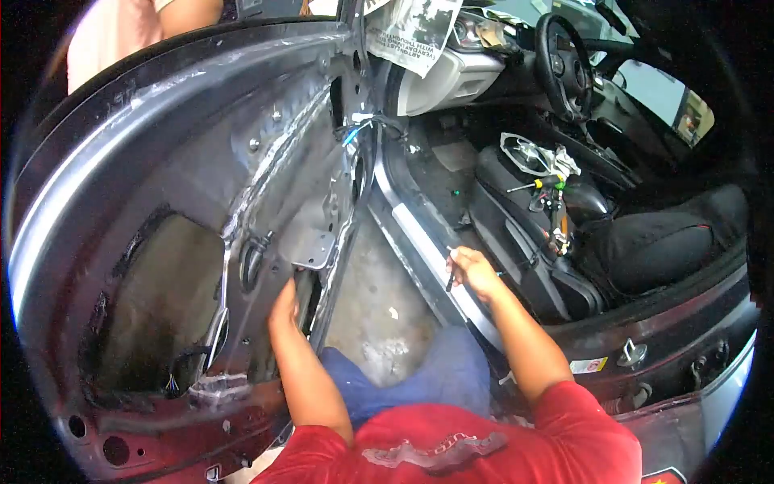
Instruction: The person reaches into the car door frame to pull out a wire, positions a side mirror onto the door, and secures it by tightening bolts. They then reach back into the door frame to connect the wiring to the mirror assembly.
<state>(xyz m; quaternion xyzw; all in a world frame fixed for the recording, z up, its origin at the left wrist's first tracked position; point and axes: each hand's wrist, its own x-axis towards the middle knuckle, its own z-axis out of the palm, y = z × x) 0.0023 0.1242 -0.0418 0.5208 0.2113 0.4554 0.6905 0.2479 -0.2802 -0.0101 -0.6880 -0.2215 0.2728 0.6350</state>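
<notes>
My left hand (pixel 285 305) reaches into an opening in the stripped car door (pixel 185 153), just under a flat metal plate (pixel 316 252) with holes. The door hides its fingers, so I cannot see whether it holds anything. Over the light door sill strip (pixel 421 239), my right hand (pixel 472 271) is closed around a slim dark object (pixel 450 281). Its kind is too small to make out. Smears of pale sealant residue run along the door's bare inner metal.
A black car seat (pixel 661 234) on the right carries a screwdriver (pixel 526 185) with a yellow-black handle, other tools and a clear plastic bag (pixel 524 153). The steering wheel (pixel 563 68) stands beyond. Printed paper (pixel 415 32) hangs near the dashboard. Another person's arm (pixel 189 14) shows behind the door.
</notes>
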